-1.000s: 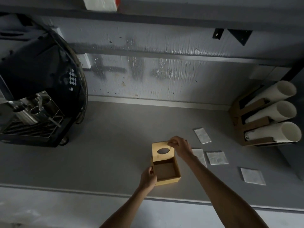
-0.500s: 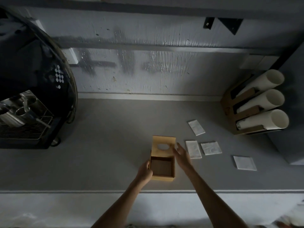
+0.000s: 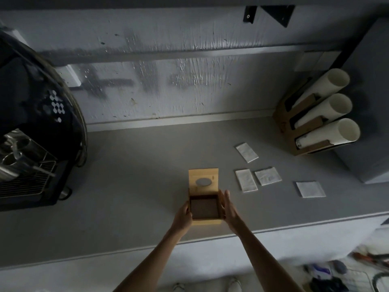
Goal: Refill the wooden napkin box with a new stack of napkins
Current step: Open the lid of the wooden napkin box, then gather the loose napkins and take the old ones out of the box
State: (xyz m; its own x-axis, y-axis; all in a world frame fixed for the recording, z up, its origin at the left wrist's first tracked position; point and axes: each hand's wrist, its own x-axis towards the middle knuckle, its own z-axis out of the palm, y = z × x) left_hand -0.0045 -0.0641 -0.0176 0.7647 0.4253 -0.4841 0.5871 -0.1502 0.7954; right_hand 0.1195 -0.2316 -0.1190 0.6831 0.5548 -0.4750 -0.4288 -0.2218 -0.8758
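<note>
Far to the left of both hands, a dark coffee machine [image 3: 31, 123] stands on the grey counter [image 3: 126, 175], with a metal drip grille at its foot.

The left hand [image 3: 182, 218] grasps the wooden napkin box [image 3: 204, 208]: its fingers are curled against the left wall and the thumb sits at that wall's rim. The box rests on the counter near the front edge, directly between the two hands. Its inside is open to view and no napkins show in it. The hinged lid [image 3: 203, 180], with an oval slot in it, is swung open on the far side, just past the fingertips.

The right hand [image 3: 230, 211] is released, its fingers [image 3: 226, 197] straight and together, laid flat along the box's right wall and touching it.

Beyond the right fingertips, four white napkins lie flat on the counter, apart from the box. One napkin [image 3: 246, 180] is nearest, with a second [image 3: 268, 176] just beside it, a third [image 3: 246, 152] farther back and a fourth [image 3: 310, 189] farther right.

Well to the right of those, a cardboard holder [image 3: 282, 121] against the wall carries three tilted stacks of white paper cups [image 3: 328, 131].
</note>
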